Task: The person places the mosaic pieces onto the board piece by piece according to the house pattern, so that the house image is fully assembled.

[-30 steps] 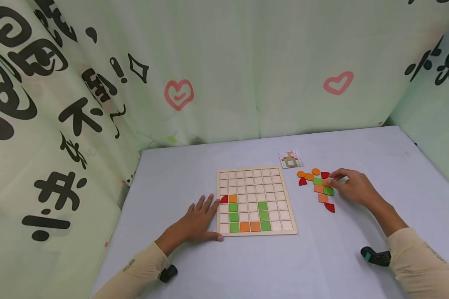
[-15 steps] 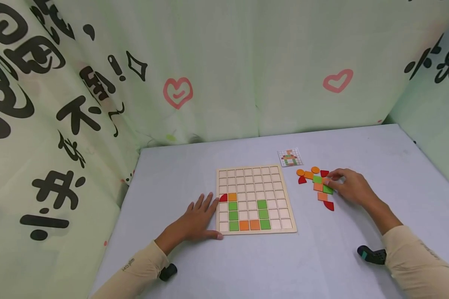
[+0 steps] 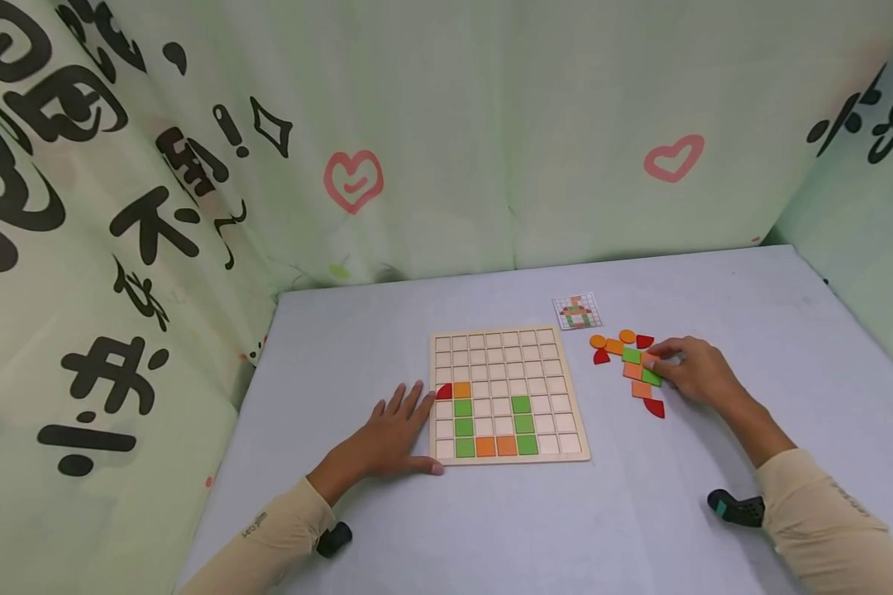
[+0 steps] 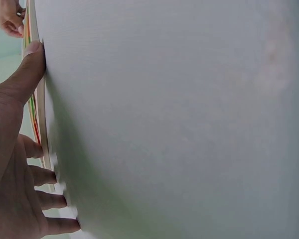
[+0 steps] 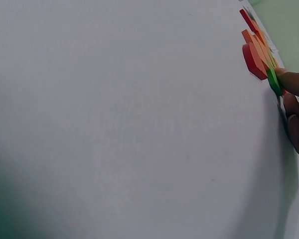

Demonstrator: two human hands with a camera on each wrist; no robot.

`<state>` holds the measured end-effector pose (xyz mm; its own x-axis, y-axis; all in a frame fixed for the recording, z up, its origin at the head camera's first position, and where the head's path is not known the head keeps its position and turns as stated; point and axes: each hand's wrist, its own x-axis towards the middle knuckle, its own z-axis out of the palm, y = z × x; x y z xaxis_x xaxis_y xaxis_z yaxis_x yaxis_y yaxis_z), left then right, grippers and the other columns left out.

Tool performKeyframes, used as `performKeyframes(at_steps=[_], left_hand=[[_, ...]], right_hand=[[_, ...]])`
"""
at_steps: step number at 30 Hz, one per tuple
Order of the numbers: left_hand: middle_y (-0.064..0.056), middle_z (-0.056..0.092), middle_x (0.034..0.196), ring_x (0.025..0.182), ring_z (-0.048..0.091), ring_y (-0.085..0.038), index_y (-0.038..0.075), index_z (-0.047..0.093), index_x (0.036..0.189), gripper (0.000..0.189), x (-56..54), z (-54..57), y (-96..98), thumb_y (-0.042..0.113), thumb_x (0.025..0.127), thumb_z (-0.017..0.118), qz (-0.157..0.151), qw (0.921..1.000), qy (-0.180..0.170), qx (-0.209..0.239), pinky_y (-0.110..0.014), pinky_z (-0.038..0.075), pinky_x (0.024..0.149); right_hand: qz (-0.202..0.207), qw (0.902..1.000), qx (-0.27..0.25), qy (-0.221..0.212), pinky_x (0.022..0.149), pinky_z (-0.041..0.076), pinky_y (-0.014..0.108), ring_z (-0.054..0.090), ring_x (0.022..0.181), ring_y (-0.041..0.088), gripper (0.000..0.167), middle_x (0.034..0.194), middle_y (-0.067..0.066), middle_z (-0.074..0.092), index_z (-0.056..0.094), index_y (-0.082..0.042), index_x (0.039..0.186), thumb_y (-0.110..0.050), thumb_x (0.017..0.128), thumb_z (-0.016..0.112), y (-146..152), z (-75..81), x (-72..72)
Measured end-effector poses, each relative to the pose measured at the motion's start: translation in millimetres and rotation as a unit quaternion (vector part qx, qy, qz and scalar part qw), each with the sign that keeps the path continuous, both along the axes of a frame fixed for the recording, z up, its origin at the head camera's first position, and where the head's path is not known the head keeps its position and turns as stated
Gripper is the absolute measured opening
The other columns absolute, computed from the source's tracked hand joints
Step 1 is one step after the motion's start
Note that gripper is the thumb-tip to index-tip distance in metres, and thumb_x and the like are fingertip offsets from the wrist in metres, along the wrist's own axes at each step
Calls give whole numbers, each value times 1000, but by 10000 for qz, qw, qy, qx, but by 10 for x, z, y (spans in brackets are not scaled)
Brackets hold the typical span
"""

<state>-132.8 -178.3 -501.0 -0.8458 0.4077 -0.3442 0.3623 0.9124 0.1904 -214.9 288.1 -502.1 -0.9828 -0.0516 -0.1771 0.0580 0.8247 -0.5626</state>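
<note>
In the head view my left hand (image 3: pixel 390 442) lies with fingers spread at the left edge of a wooden grid board (image 3: pixel 506 464). Its thumb rests by the near left corner. The board holds green squares (image 3: pixel 524 425), orange squares (image 3: pixel 485 446) and a red quarter-round tile (image 3: pixel 444 392). To the right, my right hand (image 3: pixel 699 372) pinches an orange square tile (image 3: pixel 647 359) between thumb and forefinger, within a cluster of loose tiles. A green tile (image 3: pixel 651 377) lies right below the fingertips; the right wrist view shows the thumb (image 5: pixel 295 83) beside it.
A small pattern card (image 3: pixel 576 311) lies beyond the board's far right corner. Loose orange rounds (image 3: pixel 627 336) and red tiles (image 3: pixel 654 408) sit around the cluster. White cloth covers the table (image 3: pixel 357 330), with a printed curtain (image 3: pixel 432 165) behind.
The head view has shifted slightly, so everything sits a little higher in it. My right hand stays at the same tiles, and my left hand keeps its place at the board.
</note>
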Motion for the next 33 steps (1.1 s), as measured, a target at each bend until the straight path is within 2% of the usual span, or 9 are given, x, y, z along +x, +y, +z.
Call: performKeyframes(at_steps=[4,7,10,18,23,27,33], left_hand=[[-12,9,170,155,9,-41,16,14,163,115,-3,4,1,77,79,64,-12,10000,-10,12,-64,23,118],[-12,9,170,155,9,-41,16,14,163,115,-4,-6,-4,77,79,63,-28,10000,3,39,-64,23,118],[-12,9,170,155,9,-41,15,14,163,115,0,-15,-5,77,79,63,-46,10000,22,46,-64,23,118],[-12,10,170,155,9,-41,15,15,163,115,-1,-1,1,76,78,65,-3,10000,20,25,-64,23,118],[-11,8,170,155,8,-41,17,12,163,115,-6,-6,3,77,79,63,-30,10000,-12,-85,-63,23,118],[-12,7,170,156,8,-40,16,11,163,115,-21,16,6,77,80,62,-53,9999,-27,-91,-63,23,119],[-12,8,170,156,8,-40,16,11,163,115,-15,12,-4,77,80,63,-40,9999,-43,-81,-63,23,118]], right_hand=[[9,9998,-145,136,60,51,28,49,99,38,39,120,32,54,58,6,127,-16,96,67,-13,13,25],[78,9996,-165,200,55,48,25,52,89,31,39,114,30,56,57,6,126,-16,96,68,-15,31,27],[198,9995,-118,228,56,49,26,54,85,29,37,113,30,58,57,5,126,-15,96,66,-6,47,19],[494,9984,-13,271,63,50,28,55,97,39,39,115,30,59,57,-2,134,-17,99,61,-49,160,1],[534,9977,-68,418,62,48,29,54,93,33,35,110,25,62,60,0,131,-17,100,60,-164,234,1],[599,9971,-135,440,60,49,27,56,89,30,37,108,23,66,59,0,130,-19,99,65,-272,299,2],[761,9954,-447,380,55,49,26,55,76,25,35,105,21,67,61,-1,128,-17,97,66,-410,354,23]])
